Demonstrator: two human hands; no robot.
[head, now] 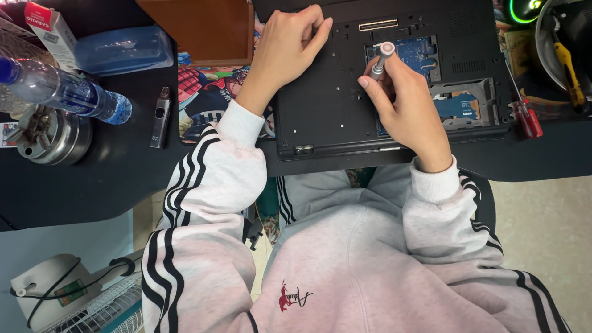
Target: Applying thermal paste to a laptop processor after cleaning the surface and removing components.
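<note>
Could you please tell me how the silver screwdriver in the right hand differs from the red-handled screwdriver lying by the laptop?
The silver screwdriver stands nearly upright in the right hand, tip down on the open laptop underside; the red-handled screwdriver lies flat and untouched on the desk. The silver one has a metal grip with a round cap; the red one has a coloured handle and a long thin shaft. Both are slim hand screwdrivers.

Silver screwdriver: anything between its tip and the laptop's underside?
Nothing visible. The right hand holds the slim silver metal screwdriver upright over the upturned black laptop, beside its open blue circuit-board bay. The fingers hide the tip, so contact cannot be confirmed. The left hand rests on the case, clear of the tool.
</note>
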